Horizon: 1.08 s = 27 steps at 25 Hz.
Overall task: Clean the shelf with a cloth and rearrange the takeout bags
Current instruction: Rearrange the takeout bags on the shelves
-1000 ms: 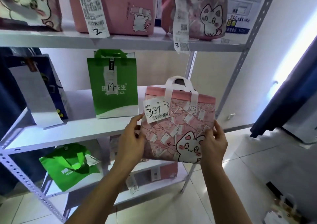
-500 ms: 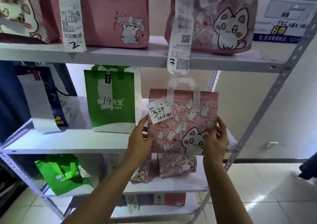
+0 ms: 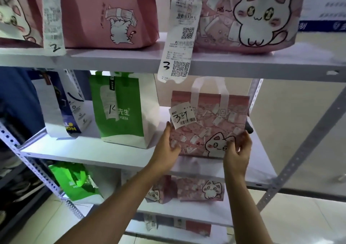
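Both hands held the pink cat bag (image 3: 209, 124) by its lower corners, the left hand (image 3: 167, 148) pinching its 9 o'clock edge and the right hand (image 3: 236, 150) its 4 o'clock corner, each grip closed on the bag as it sat on or just above the middle shelf (image 3: 97, 150), at 3 o'clock from the green pizza bag (image 3: 119, 109). It stood upright, long axis running 12 to 6, handles up, printed face and "34" label (image 3: 182, 117) toward the camera. Held low, it could tip back, or the long receipt (image 3: 177, 38) hanging at 12 o'clock could snag a handle.
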Motion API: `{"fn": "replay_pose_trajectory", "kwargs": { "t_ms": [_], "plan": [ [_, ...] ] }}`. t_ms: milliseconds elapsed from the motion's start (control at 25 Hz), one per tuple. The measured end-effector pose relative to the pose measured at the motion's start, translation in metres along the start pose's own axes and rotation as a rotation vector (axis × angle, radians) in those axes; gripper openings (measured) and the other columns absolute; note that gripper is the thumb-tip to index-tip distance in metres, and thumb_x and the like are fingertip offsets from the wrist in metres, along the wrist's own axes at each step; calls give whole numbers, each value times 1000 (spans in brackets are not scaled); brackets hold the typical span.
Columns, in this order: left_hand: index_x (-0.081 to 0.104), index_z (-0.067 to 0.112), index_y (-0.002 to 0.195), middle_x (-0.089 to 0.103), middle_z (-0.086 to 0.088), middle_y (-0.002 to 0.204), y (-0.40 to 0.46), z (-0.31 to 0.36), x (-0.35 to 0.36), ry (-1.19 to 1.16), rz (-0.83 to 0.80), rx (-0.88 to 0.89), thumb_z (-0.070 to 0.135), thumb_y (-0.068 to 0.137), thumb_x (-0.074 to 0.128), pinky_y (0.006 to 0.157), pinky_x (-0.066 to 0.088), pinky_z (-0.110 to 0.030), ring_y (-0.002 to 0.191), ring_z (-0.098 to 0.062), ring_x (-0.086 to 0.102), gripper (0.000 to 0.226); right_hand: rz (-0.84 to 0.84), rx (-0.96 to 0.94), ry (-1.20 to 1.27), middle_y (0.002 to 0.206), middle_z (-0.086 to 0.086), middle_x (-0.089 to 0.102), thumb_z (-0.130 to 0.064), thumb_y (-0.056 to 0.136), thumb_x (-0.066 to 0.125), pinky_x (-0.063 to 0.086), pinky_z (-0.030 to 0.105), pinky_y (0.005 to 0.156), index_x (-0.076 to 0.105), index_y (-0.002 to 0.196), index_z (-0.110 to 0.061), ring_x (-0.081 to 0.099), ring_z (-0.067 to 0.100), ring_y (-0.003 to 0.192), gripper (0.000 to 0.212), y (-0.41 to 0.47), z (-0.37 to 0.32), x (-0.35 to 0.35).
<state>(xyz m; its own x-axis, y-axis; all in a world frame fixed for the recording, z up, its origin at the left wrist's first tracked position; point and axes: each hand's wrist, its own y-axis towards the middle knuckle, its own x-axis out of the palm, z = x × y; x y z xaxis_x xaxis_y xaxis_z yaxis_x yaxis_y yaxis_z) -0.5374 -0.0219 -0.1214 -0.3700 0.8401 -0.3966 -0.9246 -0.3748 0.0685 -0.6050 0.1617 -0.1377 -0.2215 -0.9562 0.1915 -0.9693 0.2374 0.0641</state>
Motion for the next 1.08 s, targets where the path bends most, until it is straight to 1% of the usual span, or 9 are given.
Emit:
{"fn": "replay_pose_trajectory", "kwargs": {
  "t_ms": [160, 240, 360, 400, 480, 600, 680, 800, 1080],
  "plan": [
    [19, 34, 156, 45, 34, 115, 16, 4, 5, 21, -5, -1, -1, 92, 60, 75, 46, 0, 103, 9, 54, 84, -10, -41, -3, 142, 10, 51, -3, 98, 53, 45, 45, 112, 40, 152, -24, 54, 21, 131, 60, 15, 4, 3],
    [16, 32, 157, 38, 41, 108, 18, 4, 3, 42, -23, -18, 0, 92, 59, 69, 43, 4, 94, 20, 54, 84, -1, -49, -26, 141, 12, 53, -3, 98, 53, 45, 45, 112, 40, 152, -26, 55, 22, 130, 60, 20, 8, 4],
    [22, 24, 156, 49, 27, 124, 16, 1, 0, 26, -41, -21, -1, 93, 58, 67, 40, 6, 92, 33, 49, 76, 64, -29, -32, 142, 10, 51, -9, 96, 57, 45, 42, 113, 42, 152, -30, 54, 20, 130, 62, 10, 16, 5],
    [21, 23, 156, 49, 16, 139, 13, 1, -2, 19, -44, -29, 0, 94, 57, 67, 41, 6, 102, 29, 48, 75, 103, -24, -34, 145, 6, 49, -12, 96, 59, 43, 39, 113, 41, 152, -31, 52, 17, 131, 62, 6, 19, 5],
    [13, 27, 158, 32, 6, 158, 9, -3, -7, 25, -39, -40, 4, 97, 56, 68, 42, 3, 125, 6, 42, 78, 165, -52, -52, 149, -1, 46, -18, 96, 61, 41, 32, 111, 40, 153, -30, 46, 13, 136, 62, -2, 21, 4],
    [26, 31, 154, 35, 3, 158, -1, -18, -25, 77, 69, -15, 8, 96, 56, 94, 41, -15, 138, -13, 41, 69, 166, -117, -93, 150, 0, 47, -13, 96, 60, 40, 33, 111, 41, 152, -27, 45, 18, 139, 61, -13, 21, 7],
    [39, 27, 148, 46, 3, 150, -7, -28, -42, 71, 186, -35, 5, 95, 56, 98, 40, -22, 132, -14, 48, 59, 124, -155, -109, 149, 1, 47, -6, 94, 60, 41, 36, 112, 42, 151, -26, 45, 17, 138, 62, -25, 21, 16],
    [41, 22, 147, 47, -1, 146, -11, -35, -62, 101, 300, -105, 10, 95, 58, 99, 41, -27, 127, -19, 49, 56, 23, -162, -88, 150, -1, 47, -2, 95, 60, 41, 37, 114, 42, 150, -27, 44, 17, 141, 63, -44, 22, 32],
    [32, 23, 151, 42, -1, 150, -1, -26, -72, 154, 185, -140, 30, 97, 57, 102, 43, -36, 125, -16, 46, 60, -31, -102, -169, 153, -3, 48, -5, 96, 61, 37, 42, 116, 41, 150, -34, 44, 17, 139, 64, -52, 36, 26]
  ]
}}
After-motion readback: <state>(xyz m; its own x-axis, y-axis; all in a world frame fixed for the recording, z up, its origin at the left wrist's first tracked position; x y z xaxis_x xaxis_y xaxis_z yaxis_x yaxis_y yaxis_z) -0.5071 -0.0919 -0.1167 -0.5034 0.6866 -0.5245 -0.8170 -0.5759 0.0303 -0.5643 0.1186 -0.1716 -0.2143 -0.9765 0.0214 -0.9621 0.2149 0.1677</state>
